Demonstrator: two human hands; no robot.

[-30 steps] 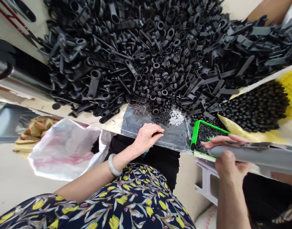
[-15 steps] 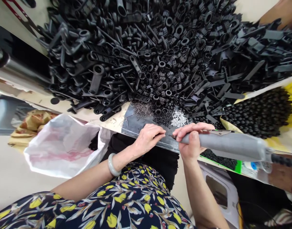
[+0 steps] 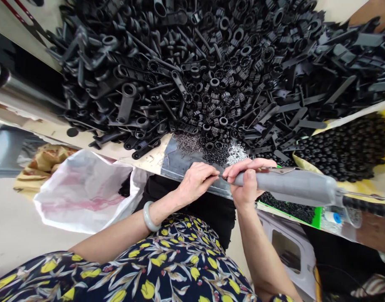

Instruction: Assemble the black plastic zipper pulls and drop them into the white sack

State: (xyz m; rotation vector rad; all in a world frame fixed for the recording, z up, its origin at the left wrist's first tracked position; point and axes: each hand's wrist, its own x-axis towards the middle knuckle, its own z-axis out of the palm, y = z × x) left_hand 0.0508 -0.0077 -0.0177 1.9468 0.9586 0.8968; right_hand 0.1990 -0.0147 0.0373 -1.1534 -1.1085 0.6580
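Note:
My right hand [image 3: 246, 180] is wrapped round a grey electric screwdriver [image 3: 293, 184], which lies nearly level with its tip pointing left. The tip reaches the pinched fingers of my left hand [image 3: 198, 178]. Whatever those fingers hold is too small and too covered to make out. Just beyond my hands, on a grey mat [image 3: 176, 165], are a heap of silvery screws [image 3: 237, 154], small black pieces [image 3: 216, 156] and a pile of brownish small screws [image 3: 188, 144]. Black ring-shaped parts [image 3: 223, 121] lie behind them.
Black handle-like parts [image 3: 127, 102] are piled at the left, flat black strips [image 3: 340, 90] at the right. Round black parts [image 3: 346, 147] fill a yellow-edged bag. A white plastic bag [image 3: 85, 193] hangs open at left. A green tray [image 3: 317, 217] sits under the screwdriver.
My right hand has moved left with the electric screwdriver, bringing its tip up to the fingers of my left hand. The left hand has hardly moved and stays pinched.

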